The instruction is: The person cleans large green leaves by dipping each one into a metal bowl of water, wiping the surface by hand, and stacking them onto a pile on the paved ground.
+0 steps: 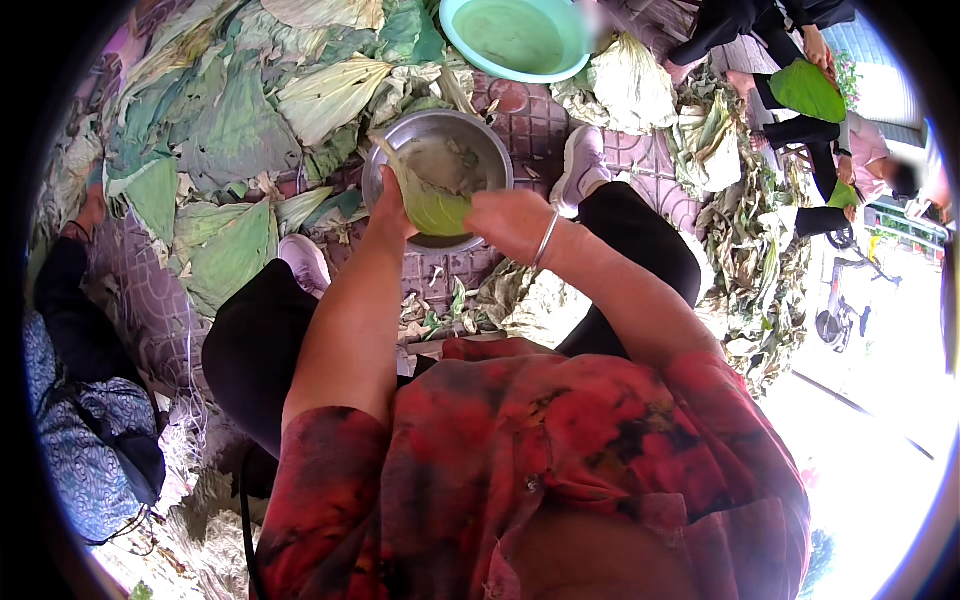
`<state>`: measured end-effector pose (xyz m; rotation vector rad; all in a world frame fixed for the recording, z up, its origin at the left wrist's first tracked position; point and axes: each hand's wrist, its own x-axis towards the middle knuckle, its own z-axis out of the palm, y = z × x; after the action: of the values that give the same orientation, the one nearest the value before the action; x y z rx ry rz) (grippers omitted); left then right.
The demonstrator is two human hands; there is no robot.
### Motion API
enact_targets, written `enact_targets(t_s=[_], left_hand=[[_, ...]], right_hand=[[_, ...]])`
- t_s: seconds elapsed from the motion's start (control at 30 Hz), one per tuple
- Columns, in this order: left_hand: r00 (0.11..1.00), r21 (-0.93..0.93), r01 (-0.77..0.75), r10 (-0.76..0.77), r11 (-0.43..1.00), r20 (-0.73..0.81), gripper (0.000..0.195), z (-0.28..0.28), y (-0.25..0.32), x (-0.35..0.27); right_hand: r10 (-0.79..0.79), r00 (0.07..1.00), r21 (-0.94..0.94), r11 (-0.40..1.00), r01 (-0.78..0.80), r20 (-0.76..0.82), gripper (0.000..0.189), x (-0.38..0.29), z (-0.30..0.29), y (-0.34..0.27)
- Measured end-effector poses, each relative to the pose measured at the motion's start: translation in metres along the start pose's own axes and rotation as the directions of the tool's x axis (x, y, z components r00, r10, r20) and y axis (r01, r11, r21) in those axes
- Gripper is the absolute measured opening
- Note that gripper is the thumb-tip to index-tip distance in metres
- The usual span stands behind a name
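A folded green leaf (433, 208), apparently a lotus leaf, is held between my two hands over a round steel basin (498, 161). My left hand (393, 202) grips its left side, with the pale tip pointing up past my fingers. The leaf's right edge is pinched in my right hand (510, 222), which has a metal bangle at the wrist. Murky liquid (427, 161) with dark bits shows inside the basin, partly hidden by the leaf. The basin stands on the paved ground between my feet.
Large flattened leaves (240, 127) cover the ground at the upper left. A turquoise plastic basin (517, 75) of greenish water stands beyond the steel one. Withered leaves (757, 277) are heaped at right. Co-workers sit at left and upper right, some holding green leaves (808, 91). A scooter (834, 304) stands farther off.
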<state>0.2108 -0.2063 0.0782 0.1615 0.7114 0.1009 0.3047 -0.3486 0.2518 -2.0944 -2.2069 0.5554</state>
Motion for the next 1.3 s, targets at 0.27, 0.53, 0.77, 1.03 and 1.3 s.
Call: enact_targets(t_s=[0.27,0.53,0.77,1.03,1.3], left_hand=[[0.983,-0.081,-0.182,0.182,0.98,-0.008,0.079,-0.011,0.01,0.012],[0.896,0.027,-0.075,0.079,0.997,-0.438,0.078,-0.019,0.004,0.005],[0.803,0.019,0.29,-0.232,0.957,-0.549,0.078,0.001,-0.007,-0.013],[0.98,-0.161,-0.154,0.13,0.975,-0.15,0.047,0.028,-0.011,-0.013],[0.967,-0.321,-0.246,0.255,0.915,-0.014,0.024,0.03,-0.008,0.011]], right_hand=[[0.041,0.987,0.011,0.999,-0.04,-0.158,0.01,-0.007,-0.003,0.012],[0.579,0.791,0.479,0.761,-0.438,-0.196,0.012,-0.005,-0.002,0.048],[0.708,0.63,0.919,-0.068,-0.389,0.319,0.016,-0.006,-0.003,0.056],[0.599,0.636,0.873,-0.327,-0.361,0.487,0.017,-0.016,0.0,0.047],[0.363,0.683,0.757,-0.111,-0.643,0.633,0.028,-0.021,0.024,0.052]])
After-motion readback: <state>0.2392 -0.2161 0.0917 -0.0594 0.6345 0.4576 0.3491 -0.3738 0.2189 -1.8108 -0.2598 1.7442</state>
